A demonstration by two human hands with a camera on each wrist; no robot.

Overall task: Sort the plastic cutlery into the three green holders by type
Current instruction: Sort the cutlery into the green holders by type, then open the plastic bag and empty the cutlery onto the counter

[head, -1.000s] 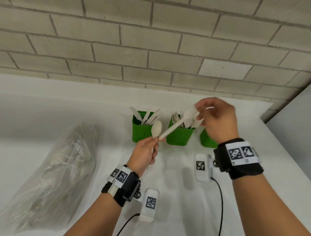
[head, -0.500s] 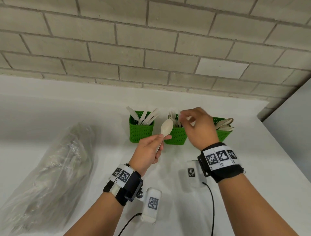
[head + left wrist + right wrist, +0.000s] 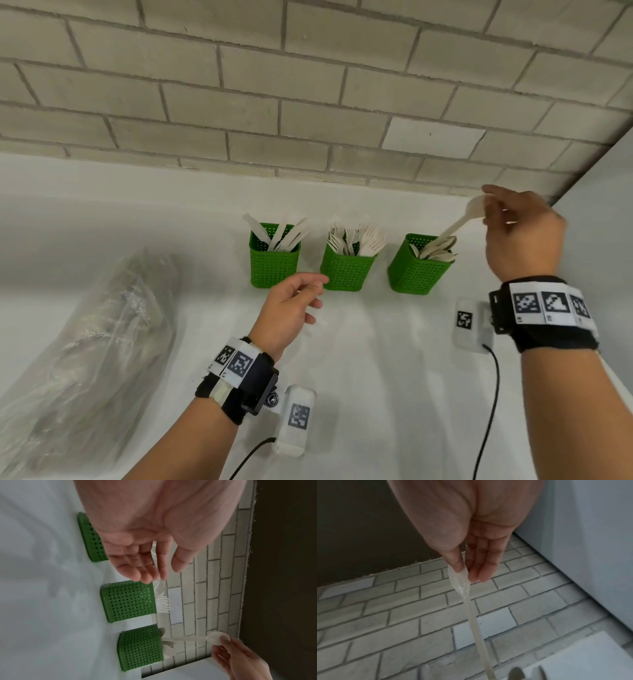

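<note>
Spoon [image 3: 463,219] is pinched by its bowl in the right hand [image 3: 520,236], handle going down into the right holder [image 3: 419,265] with other spoons. Left hand [image 3: 291,313] is loose and holds nothing. Knives and forks already fill the other holders. No loose cutlery shows on the table [image 3: 376,359].

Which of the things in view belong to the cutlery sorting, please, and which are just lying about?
Job: spoon pinched by right hand; knife holder; fork holder; spoon holder; empty left hand.
Lying about: plastic bag; brick wall.
</note>
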